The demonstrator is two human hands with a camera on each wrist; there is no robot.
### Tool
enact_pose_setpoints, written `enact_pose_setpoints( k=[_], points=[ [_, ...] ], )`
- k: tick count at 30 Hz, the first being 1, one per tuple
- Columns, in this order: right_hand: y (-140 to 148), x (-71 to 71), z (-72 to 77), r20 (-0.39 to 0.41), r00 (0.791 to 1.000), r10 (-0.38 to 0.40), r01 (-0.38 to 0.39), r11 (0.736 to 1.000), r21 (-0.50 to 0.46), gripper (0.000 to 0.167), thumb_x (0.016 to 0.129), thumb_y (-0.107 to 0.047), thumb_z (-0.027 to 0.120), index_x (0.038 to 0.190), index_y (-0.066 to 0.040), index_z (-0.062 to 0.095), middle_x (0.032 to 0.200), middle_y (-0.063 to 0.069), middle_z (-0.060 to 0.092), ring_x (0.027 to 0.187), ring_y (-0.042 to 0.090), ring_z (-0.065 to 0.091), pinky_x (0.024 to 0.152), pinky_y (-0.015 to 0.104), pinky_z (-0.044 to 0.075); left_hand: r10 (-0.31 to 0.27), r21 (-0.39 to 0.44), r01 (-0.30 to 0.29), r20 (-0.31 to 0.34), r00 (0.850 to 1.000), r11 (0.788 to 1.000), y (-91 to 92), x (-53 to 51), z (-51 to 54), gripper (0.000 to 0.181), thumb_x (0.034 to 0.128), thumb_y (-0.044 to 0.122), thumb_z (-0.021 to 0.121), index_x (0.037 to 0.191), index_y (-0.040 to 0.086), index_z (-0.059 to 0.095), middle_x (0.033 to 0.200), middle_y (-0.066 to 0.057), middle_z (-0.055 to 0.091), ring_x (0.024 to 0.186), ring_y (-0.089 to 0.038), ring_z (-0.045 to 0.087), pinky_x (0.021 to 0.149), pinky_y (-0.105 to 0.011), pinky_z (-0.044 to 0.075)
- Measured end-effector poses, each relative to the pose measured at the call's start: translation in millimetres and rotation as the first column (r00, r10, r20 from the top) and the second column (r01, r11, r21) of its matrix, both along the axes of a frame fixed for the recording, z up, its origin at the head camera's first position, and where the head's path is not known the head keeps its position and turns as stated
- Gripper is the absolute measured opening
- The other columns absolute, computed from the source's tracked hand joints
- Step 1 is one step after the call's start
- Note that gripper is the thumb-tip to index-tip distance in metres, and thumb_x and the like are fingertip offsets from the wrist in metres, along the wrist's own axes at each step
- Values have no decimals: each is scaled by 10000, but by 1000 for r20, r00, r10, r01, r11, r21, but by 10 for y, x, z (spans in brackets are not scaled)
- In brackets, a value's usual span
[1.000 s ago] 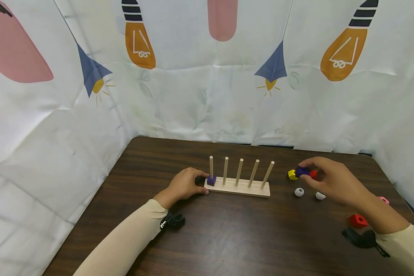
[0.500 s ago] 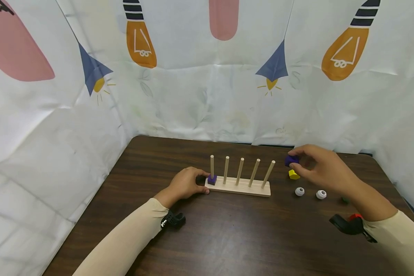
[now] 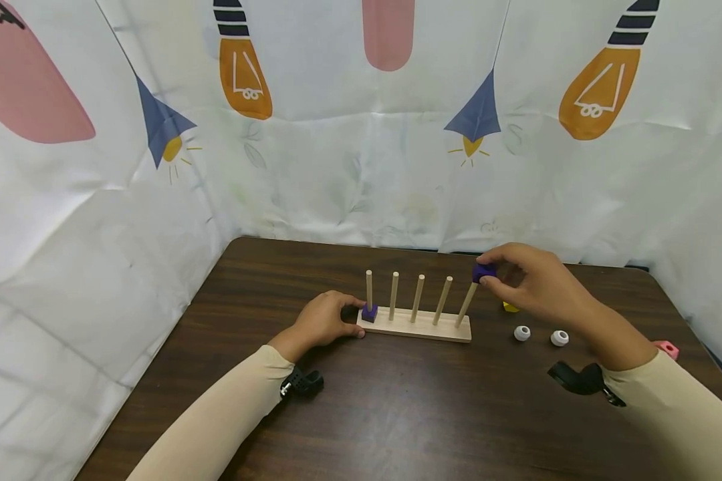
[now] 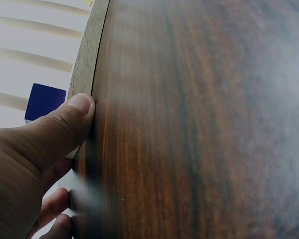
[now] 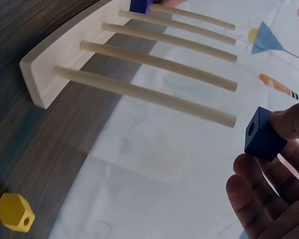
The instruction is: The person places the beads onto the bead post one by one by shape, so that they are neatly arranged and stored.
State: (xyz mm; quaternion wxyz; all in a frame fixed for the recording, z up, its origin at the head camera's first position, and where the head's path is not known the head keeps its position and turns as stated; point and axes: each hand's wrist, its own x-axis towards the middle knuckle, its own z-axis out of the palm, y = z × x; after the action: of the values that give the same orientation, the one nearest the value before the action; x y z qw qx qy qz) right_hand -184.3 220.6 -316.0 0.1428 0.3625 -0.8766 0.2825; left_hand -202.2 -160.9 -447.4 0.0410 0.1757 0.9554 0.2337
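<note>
A wooden peg stand point(image 3: 418, 327) with several upright pegs sits on the table. My left hand point(image 3: 323, 319) grips the left end of its base, with the thumb point(image 4: 72, 117) along the front side. At the foot of the leftmost peg is a purple cube bead point(image 3: 370, 313). Between thumb and fingertips, my right hand point(image 3: 538, 284) pinches a second purple cube bead point(image 5: 264, 134). In the head view that bead appears at the top of the rightmost peg; the right wrist view shows a small gap between its hole and the peg point(image 5: 154, 97) tip.
Behind my right hand a yellow bead point(image 5: 16, 212) lies on the table point(image 3: 397, 414). Two white beads point(image 3: 522, 333) rest right of the stand, and a pink bead point(image 3: 666, 349) is near the right sleeve. A printed curtain point(image 3: 349, 180) hangs behind the table.
My right hand has carried the purple cube bead up and left, from beside the loose beads to the rightmost peg's top. My left hand stays on the stand's end.
</note>
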Motion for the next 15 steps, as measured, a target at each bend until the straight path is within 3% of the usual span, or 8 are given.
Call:
enact_pose_setpoints(
  k=[5, 15],
  points=[
    [-79, -31, -15, -16, 1000, 21, -21, 1000, -14, 362, 840, 11, 823, 1160, -120, 714, 1046, -61, 695, 784, 56, 629, 654, 276, 534, -6, -1, 6, 0, 1000, 1000, 2, -12, -13, 585, 767, 438, 907, 1287, 233, 737, 1306, 11, 683, 1281, -269, 574, 1060, -463, 451],
    [-266, -81, -26, 35, 999, 12, -12, 1000, -10, 326, 876, -51, 815, 1176, -123, 710, 1050, -48, 690, 811, 78, 640, 649, 344, 549, -2, -2, 2, -1, 1000, 1000, -2, -21, -20, 583, 765, 442, 908, 1285, 239, 738, 1309, 15, 681, 1279, -266, 576, 1056, -463, 454]
  ],
)
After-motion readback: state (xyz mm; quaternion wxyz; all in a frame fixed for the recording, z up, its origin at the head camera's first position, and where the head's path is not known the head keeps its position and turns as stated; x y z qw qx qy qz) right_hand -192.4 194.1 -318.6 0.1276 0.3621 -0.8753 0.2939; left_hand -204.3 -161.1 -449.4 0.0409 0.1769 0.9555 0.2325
